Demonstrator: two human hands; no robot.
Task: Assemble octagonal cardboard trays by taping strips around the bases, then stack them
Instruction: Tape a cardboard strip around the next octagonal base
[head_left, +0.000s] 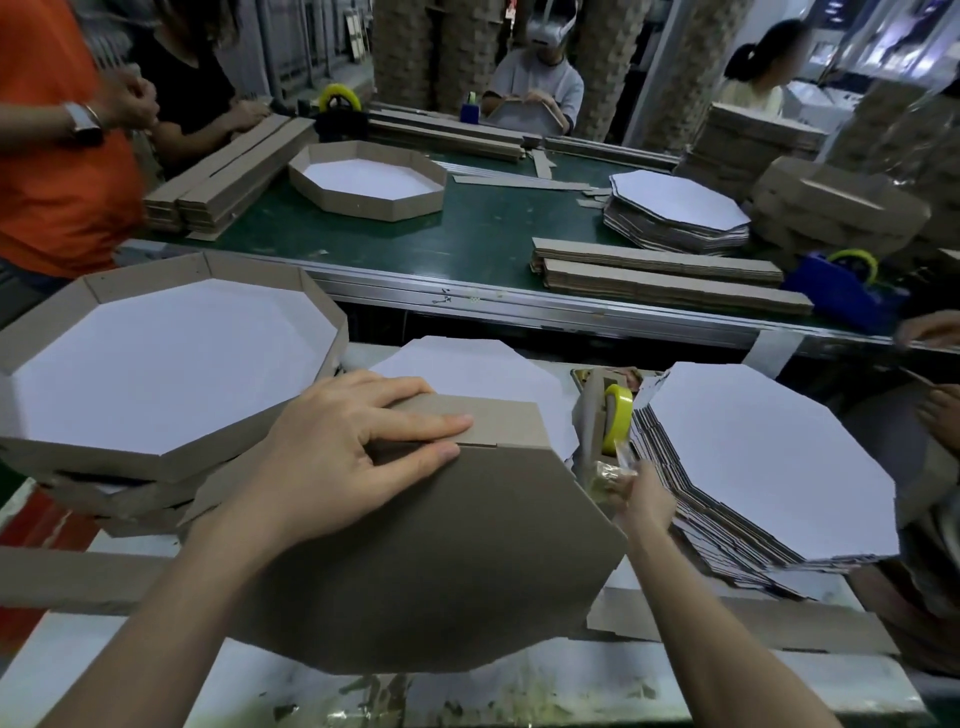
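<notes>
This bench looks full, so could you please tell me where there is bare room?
The green belt is bare between the lone tray and the far base stack. The near bench is crowded: tray stack, tape dispenser, near base stack.

no readable text, labels or brand marks anywhere
</notes>
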